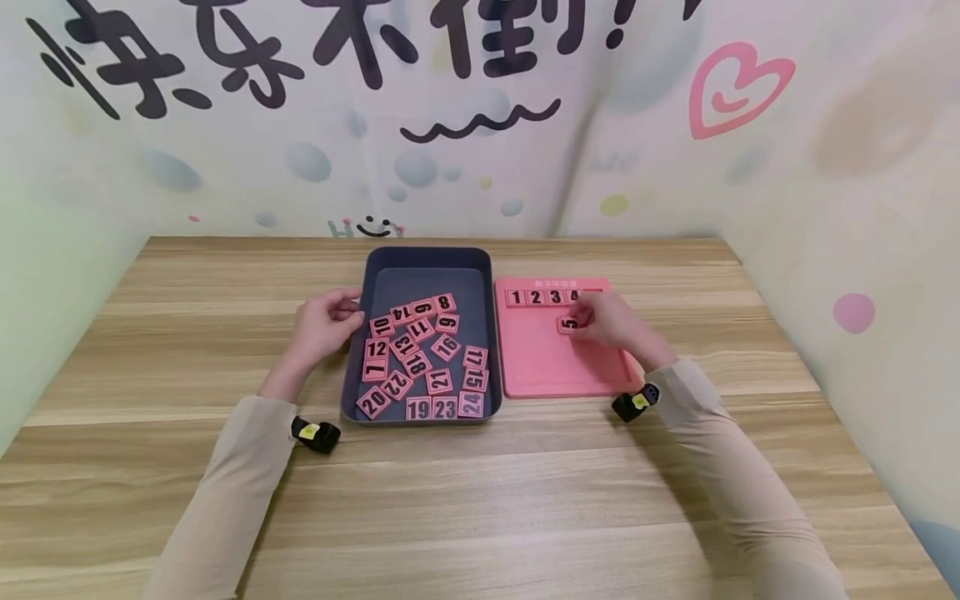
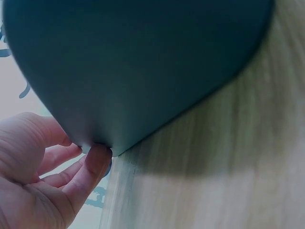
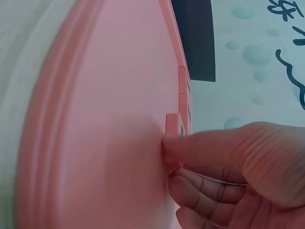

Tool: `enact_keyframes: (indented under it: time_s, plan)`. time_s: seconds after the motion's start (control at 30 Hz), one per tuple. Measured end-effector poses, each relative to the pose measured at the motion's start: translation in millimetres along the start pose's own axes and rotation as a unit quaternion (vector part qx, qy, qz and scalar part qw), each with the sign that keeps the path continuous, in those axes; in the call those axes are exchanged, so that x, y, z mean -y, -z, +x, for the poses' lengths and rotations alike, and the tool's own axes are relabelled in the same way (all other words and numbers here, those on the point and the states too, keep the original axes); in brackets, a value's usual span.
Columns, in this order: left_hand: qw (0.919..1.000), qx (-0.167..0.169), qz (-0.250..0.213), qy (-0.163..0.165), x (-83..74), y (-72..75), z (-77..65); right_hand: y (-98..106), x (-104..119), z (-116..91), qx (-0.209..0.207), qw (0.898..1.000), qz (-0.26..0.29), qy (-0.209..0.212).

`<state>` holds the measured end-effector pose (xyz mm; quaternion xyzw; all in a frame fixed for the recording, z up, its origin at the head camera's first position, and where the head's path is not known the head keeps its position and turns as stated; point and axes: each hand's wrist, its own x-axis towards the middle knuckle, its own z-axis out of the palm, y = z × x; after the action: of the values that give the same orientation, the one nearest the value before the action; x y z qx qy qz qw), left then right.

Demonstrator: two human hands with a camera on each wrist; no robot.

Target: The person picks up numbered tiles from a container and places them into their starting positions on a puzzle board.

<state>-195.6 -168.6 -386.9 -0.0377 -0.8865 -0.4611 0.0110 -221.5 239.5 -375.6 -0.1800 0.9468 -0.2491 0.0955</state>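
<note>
- Here's tile 5 (image 1: 566,324), over the far half of the pink board (image 1: 540,358), just nearer than the row. Its numeral looks turned sideways.
- My right hand (image 1: 609,321) has its grip clamped on that tile, thumb against fingers, at the edges, I'd judge, so the printed face stays clear.
- Just beyond it, tile 1 (image 1: 515,297), tile 2 (image 1: 536,297), tile 3 (image 1: 556,297) and tile 4 (image 1: 573,295) run left to right, pressed up to the board's far edge, which probably keeps the line straight.
- My fingertips cover part of tile 4, and my hand and forearm hide much of the board's right side. Whether tile 5 touches the board, I can't tell, even from the right wrist.
- Left of the board sits the dark tray (image 1: 427,283), close beside it, likely for a short reach. Loose tiles (image 1: 418,408) lie at all angles, mostly in its near part; 6 and 9 are hard to tell apart when turned.
- Over on the left, my left hand (image 1: 322,323) has thumb and curled fingers closed on the tray's left rim, seemingly to steady it. How far they wrap is partly hidden.
- All of it rests on the wood-grain table (image 1: 450,517); the wall lettering beyond is cut off above.
</note>
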Motion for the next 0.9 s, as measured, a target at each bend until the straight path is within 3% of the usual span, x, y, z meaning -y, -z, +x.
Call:
enact_keyframes:
  time_s: [0.33,0.6,0.9]
  plan:
    - [1.0000,0.001,-0.001,0.008,-0.7,0.2,0.1,0.9,2.3,-4.8,0.007,0.999,-0.003,-0.050]
    - [1.0000,0.002,-0.005,0.008,2.3,-0.7,1.4,3.4,-2.1,-1.6,0.028,0.998,0.036,0.041]
    - [0.9999,0.004,-0.001,0.011,2.0,-1.0,1.4,1.4,-3.5,0.1,0.020,0.999,0.029,0.042]
